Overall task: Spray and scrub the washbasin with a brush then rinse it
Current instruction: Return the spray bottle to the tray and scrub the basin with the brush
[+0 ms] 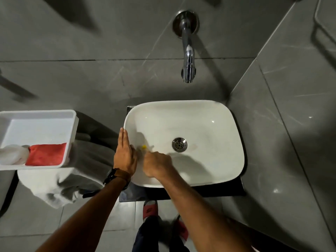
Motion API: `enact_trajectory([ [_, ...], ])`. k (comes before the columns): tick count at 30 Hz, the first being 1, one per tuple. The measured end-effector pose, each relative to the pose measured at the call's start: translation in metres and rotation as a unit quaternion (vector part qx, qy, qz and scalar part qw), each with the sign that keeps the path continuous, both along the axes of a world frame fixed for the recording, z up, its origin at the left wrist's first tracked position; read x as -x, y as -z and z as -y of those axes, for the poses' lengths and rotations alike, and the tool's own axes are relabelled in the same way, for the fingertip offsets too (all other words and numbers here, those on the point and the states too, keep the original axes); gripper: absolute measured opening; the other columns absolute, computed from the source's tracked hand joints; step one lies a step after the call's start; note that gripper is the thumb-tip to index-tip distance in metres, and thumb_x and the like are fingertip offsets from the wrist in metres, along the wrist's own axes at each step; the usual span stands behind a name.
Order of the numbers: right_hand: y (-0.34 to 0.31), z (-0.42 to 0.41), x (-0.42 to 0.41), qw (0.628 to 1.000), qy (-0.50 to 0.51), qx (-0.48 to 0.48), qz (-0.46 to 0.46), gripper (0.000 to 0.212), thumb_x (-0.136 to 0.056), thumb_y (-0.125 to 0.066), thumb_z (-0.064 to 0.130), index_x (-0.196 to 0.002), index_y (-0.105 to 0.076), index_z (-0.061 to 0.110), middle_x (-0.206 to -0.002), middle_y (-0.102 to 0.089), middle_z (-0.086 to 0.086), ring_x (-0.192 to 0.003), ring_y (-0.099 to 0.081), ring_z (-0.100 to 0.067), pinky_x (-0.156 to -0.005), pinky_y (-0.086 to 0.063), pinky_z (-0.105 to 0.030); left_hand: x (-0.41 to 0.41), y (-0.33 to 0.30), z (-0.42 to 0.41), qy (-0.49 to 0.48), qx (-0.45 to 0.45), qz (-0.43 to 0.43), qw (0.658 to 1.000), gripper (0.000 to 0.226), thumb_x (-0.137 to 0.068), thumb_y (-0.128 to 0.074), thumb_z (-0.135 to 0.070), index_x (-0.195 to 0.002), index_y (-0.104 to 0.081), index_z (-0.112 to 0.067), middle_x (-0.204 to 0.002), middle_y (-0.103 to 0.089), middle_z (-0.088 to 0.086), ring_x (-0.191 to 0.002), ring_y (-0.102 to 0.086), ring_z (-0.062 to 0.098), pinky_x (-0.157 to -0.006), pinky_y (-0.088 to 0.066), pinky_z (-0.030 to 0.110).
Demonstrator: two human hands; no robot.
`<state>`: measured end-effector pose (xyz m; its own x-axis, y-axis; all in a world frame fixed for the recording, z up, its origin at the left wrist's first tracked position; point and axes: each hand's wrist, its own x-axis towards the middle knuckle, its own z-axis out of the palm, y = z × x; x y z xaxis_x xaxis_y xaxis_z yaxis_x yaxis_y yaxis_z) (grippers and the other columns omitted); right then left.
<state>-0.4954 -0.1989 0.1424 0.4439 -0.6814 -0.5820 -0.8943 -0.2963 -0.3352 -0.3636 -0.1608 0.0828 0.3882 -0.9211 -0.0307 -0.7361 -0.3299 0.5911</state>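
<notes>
While the right hand (157, 165) is fisted on a mostly hidden brush (144, 146), yellow tip showing, scrub looks underway | brush at 9 o'clock of the drain (179, 144), on the washbasin (227, 160) wall | left hand (125, 155) flat, fingers released, on the 9 o'clock rim, likely bracing | tap (188, 51) at 12, dry.

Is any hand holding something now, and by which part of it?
The right hand is closed on a brush inside the washbasin; only a yellow bit shows, so the held part cannot be told. The left hand lies flat on the rim, holding nothing.
</notes>
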Motion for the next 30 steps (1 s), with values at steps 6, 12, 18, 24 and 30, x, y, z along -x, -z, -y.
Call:
enact_trajectory([
  [6,0.038,0.082,0.015,0.947,0.300,0.009,0.112,0.050,-0.104,-0.044,0.030,-0.153,-0.043,0.030,-0.136,-0.064,-0.014,-0.123,-0.061,-0.037,-0.104,-0.047,-0.047,0.001,0.000,0.000,-0.006,0.008,0.003,1.000,0.060,-0.102,-0.037,-0.015,-0.156,-0.010,-0.010,-0.166,-0.005,0.003,-0.130,-0.048,0.035,-0.096,-0.052,0.046],
  [12,0.064,0.083,0.118,0.786,0.571,0.212,0.109,0.078,-0.091,-0.051,0.000,-0.159,-0.029,0.032,-0.124,-0.070,-0.015,-0.101,-0.068,-0.040,-0.080,-0.052,-0.041,0.000,0.000,0.001,-0.008,0.010,-0.002,1.000,0.059,-0.103,-0.036,-0.015,-0.156,-0.011,-0.010,-0.166,-0.005,0.003,-0.131,-0.047,0.034,-0.095,-0.051,0.042],
  [18,0.065,0.110,0.048,0.794,0.561,0.075,0.223,0.075,-0.100,-0.043,0.002,-0.164,-0.012,0.027,-0.137,-0.061,-0.022,-0.117,-0.063,-0.040,-0.095,-0.048,-0.042,0.001,0.000,-0.001,-0.014,0.008,-0.003,1.000,0.060,-0.103,-0.037,-0.017,-0.156,-0.009,-0.011,-0.166,-0.005,0.002,-0.127,-0.051,0.033,-0.094,-0.052,0.041],
  [24,0.058,0.066,-0.023,0.944,0.263,-0.007,0.200,0.058,-0.106,-0.035,0.021,-0.159,-0.024,0.042,-0.144,-0.059,-0.018,-0.122,-0.060,-0.041,-0.097,-0.049,-0.045,0.001,0.002,0.001,-0.013,0.001,-0.001,1.000,0.061,-0.103,-0.036,-0.019,-0.157,-0.007,-0.013,-0.166,-0.004,0.001,-0.127,-0.051,0.032,-0.093,-0.055,0.043],
  [30,0.035,0.039,-0.009,0.987,0.083,-0.032,0.134,0.055,-0.098,-0.040,0.026,-0.150,-0.042,0.045,-0.145,-0.059,-0.010,-0.127,-0.059,-0.037,-0.102,-0.048,-0.048,0.000,0.002,0.001,-0.008,0.001,-0.003,1.000,0.060,-0.103,-0.035,-0.019,-0.157,-0.008,-0.014,-0.166,-0.005,0.002,-0.126,-0.052,0.033,-0.089,-0.056,0.042],
])
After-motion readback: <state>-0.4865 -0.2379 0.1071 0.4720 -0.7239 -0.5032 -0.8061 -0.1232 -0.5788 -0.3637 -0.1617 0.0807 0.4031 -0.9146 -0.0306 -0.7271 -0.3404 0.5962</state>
